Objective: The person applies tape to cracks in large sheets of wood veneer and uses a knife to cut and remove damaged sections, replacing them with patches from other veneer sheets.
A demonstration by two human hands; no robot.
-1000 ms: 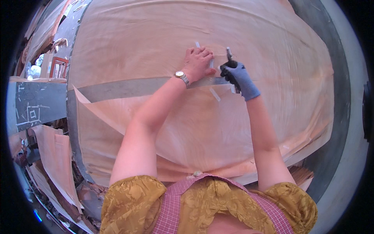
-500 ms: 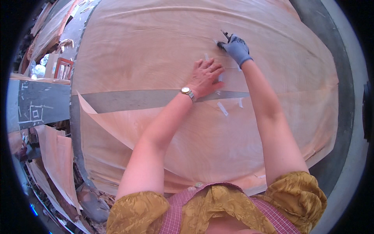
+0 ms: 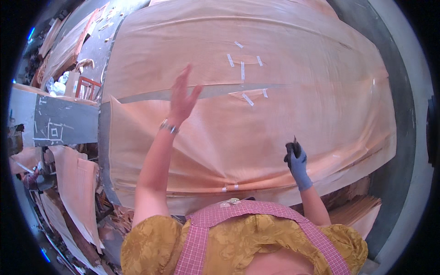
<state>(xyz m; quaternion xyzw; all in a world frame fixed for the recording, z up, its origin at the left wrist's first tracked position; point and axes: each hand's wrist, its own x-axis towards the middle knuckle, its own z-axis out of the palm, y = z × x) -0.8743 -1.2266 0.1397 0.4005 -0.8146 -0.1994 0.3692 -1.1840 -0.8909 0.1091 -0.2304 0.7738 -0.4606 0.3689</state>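
Two large thin wood veneer sheets cover the work surface. Between the far sheet (image 3: 183, 55) and the near sheet (image 3: 275, 123) a narrow grey gap tapers to the right. White tape strips (image 3: 242, 70) cross a seam on the far sheet, and others (image 3: 247, 99) stick to the near sheet. My bare left hand (image 3: 183, 98), with a watch at the wrist, is raised over the left part of the gap, fingers apart and holding nothing. My gloved right hand (image 3: 297, 161) is closed on a small knife (image 3: 295, 139), its dark pointed blade facing away from me, over the near sheet.
A grey side table (image 3: 68, 121) with tape marks adjoins on the left. Veneer pieces (image 3: 75, 183) hang below it, and a red-framed chair (image 3: 87, 87) stands beyond. Stacked veneer (image 3: 355, 213) lies at the lower right. The near sheet bulges in folds along its front edge.
My left hand has lifted off the veneer and moved left. My right hand has drawn back toward me with the knife. The gap between the sheets has narrowed, and the tape strips are now uncovered.
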